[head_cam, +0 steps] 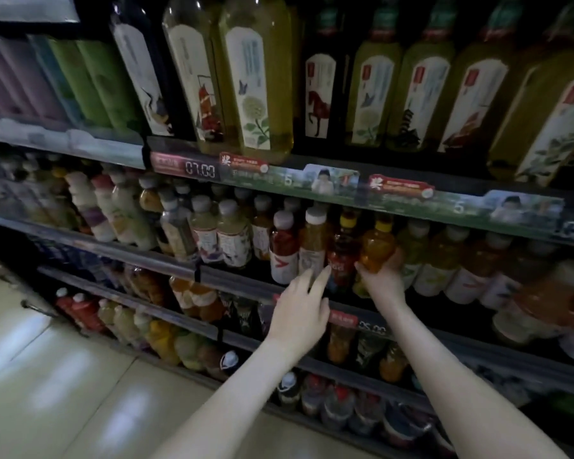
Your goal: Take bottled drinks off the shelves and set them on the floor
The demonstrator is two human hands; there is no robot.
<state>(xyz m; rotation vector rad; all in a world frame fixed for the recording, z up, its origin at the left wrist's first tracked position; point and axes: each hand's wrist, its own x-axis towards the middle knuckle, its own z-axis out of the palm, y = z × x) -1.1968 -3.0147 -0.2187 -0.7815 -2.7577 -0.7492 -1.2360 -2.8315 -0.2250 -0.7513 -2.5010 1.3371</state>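
Head view shows the right hand (383,276) wrapped around the lower body of a yellow-capped orange drink bottle (376,245), which stands in the front row of the middle shelf (146,256) among its neighbours. The left hand (299,309) reaches in beside it, its fingers (322,274) straight, spread and holding nothing. Their tips are at the label of a dark red bottle (343,256) just left of the orange one, though whether they actually touch it I cannot tell.

The step in hand looks like lifting bottles clear of the row. To do it well, the right hand should draw the orange bottle straight out toward the body, tilting the cap slightly forward so it passes under the price strip (289,180) above. The left hand should close round the red bottle low on its body, not at the neck, since the neighbours stand touching and a sideways pull could topple them. Both bottles then go down upright on the pale tiled floor (47,376) at lower left, well apart from the shelf base.
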